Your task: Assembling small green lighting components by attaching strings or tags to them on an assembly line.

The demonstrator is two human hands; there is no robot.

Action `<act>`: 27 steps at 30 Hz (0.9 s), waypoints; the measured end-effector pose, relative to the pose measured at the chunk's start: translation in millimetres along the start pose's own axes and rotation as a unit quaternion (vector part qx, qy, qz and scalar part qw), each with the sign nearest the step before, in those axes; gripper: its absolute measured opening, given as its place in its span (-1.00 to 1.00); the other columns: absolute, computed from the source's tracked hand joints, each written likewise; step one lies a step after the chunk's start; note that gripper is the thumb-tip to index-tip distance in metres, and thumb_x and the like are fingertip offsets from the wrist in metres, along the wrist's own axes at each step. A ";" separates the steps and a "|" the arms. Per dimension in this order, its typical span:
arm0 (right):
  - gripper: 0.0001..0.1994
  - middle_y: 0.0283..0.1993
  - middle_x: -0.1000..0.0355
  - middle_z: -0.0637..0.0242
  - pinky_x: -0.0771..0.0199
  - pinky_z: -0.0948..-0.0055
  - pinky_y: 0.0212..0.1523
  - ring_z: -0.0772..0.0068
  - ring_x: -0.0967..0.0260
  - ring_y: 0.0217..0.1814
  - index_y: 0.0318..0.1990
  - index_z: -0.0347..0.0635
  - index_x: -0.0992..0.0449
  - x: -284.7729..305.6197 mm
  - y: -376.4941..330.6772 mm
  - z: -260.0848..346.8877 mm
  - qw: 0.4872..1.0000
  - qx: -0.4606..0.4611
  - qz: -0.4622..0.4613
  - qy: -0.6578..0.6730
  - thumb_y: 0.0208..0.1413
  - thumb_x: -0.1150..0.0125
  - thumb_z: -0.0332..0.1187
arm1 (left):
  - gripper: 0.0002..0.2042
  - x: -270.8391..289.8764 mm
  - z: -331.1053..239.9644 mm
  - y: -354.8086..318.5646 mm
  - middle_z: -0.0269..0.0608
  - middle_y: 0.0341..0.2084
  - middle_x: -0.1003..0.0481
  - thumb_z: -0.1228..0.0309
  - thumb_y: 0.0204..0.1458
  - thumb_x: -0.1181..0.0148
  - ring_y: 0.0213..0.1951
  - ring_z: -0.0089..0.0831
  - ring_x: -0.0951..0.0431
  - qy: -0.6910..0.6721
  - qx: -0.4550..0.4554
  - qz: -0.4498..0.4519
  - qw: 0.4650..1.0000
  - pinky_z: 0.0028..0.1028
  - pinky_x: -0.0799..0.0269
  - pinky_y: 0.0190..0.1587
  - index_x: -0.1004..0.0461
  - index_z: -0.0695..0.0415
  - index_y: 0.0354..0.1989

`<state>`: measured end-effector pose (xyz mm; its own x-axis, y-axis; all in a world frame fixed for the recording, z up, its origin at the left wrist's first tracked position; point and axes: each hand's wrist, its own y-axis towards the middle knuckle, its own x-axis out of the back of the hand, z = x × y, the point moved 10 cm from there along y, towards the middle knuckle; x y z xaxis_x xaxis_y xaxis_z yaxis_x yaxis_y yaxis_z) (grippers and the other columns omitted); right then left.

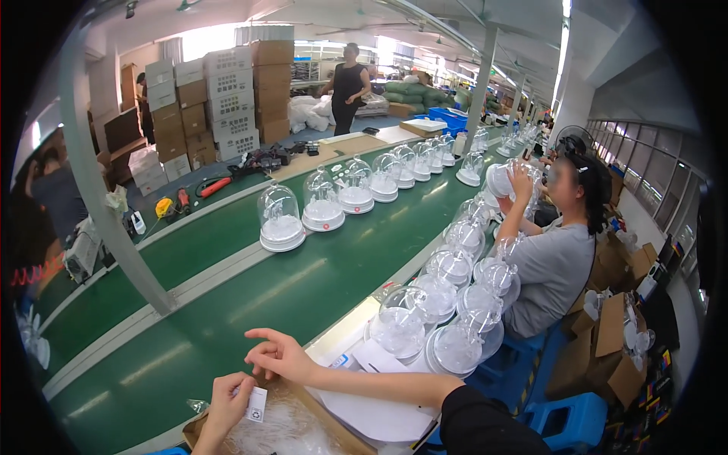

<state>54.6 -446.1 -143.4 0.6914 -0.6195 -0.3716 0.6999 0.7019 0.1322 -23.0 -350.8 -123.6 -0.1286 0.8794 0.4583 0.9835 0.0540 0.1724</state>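
Note:
My left hand (229, 405) is closed, thumb against the fingers, on a small white printed label (258, 404). Just above it, my right hand (283, 357) has its index finger stretched out and the others loosely bent, with nothing visible in it. Both hands are over an open cardboard box (337, 431) of thin clear plastic pieces (282, 429). White paper sheets (379, 413) lie beside the box, under my right forearm. Beyond that forearm stand clear domes on white bases, the nearest being a dome (400, 326).
A green conveyor belt (227, 322) runs past me, carrying a row of domes (281, 220) on its far side. At right sits a co-worker (557, 250) handling a dome. A blue stool (565, 421) and open cartons (607, 341) are at right; stacked cartons (231, 98) stand behind the belt.

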 end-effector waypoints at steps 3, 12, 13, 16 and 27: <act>-0.79 -0.35 -0.49 0.35 -0.37 0.68 -0.44 0.66 -0.40 -0.36 -0.09 -0.29 -0.49 -12.6 -1.4 -19.3 0.994 -0.049 0.095 -0.017 0.16 -0.19 -0.41 | -0.82 -5.6 3.3 -2.6 -0.18 -0.69 -0.45 0.45 0.06 -0.13 -0.58 -0.55 -0.43 -0.019 0.012 0.028 0.999 -0.49 -0.31 -0.51 -0.49 0.32 -0.50; -0.84 -0.34 -0.44 0.41 -0.36 0.66 -0.42 0.68 -0.36 -0.37 -0.20 -0.28 -0.53 -19.8 -3.9 -9.0 0.993 -0.053 0.102 -0.008 0.20 -0.12 -0.37 | -0.80 -8.5 6.8 -4.2 -0.24 -0.67 -0.46 0.38 0.11 -0.13 -0.55 -0.64 -0.36 -0.025 0.015 0.043 0.999 -0.52 -0.30 -0.49 -0.52 0.29 -0.36; -0.84 -0.30 -0.44 0.40 -0.36 0.65 -0.41 0.67 -0.36 -0.35 -0.21 -0.29 -0.54 -22.9 -5.0 3.4 0.991 0.022 0.122 -0.055 0.19 -0.13 -0.38 | -0.80 -9.4 0.2 -2.9 -0.24 -0.64 -0.48 0.37 0.13 -0.12 -0.53 -0.66 -0.38 -0.042 0.017 0.042 0.998 -0.53 -0.31 -0.47 -0.54 0.28 -0.32; -0.86 -0.33 -0.46 0.39 -0.35 0.65 -0.42 0.67 -0.37 -0.38 -0.28 -0.31 -0.55 -20.9 -6.7 10.6 0.988 0.059 0.102 -0.096 0.18 -0.13 -0.42 | -0.80 -8.0 -8.6 -1.1 -0.21 -0.62 -0.50 0.37 0.12 -0.12 -0.52 -0.65 -0.40 -0.036 0.014 0.042 0.998 -0.53 -0.33 -0.45 -0.55 0.27 -0.28; -0.81 -0.38 -0.51 0.42 -0.35 0.71 -0.48 0.74 -0.34 -0.47 -0.17 -0.30 -0.59 8.0 -0.5 -2.0 0.998 0.014 -0.018 -0.058 0.21 -0.14 -0.38 | -0.81 -3.1 4.7 -1.5 -0.24 -0.63 -0.47 0.37 0.12 -0.11 -0.53 -0.63 -0.38 -0.019 0.037 0.022 0.999 -0.53 -0.33 -0.45 -0.52 0.28 -0.36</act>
<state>59.4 -450.8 -148.3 0.6812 -0.6814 -0.2677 0.7279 0.6696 0.1480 -23.5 -351.5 -129.4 -0.0807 0.8991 0.4302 0.9951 0.0482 0.0861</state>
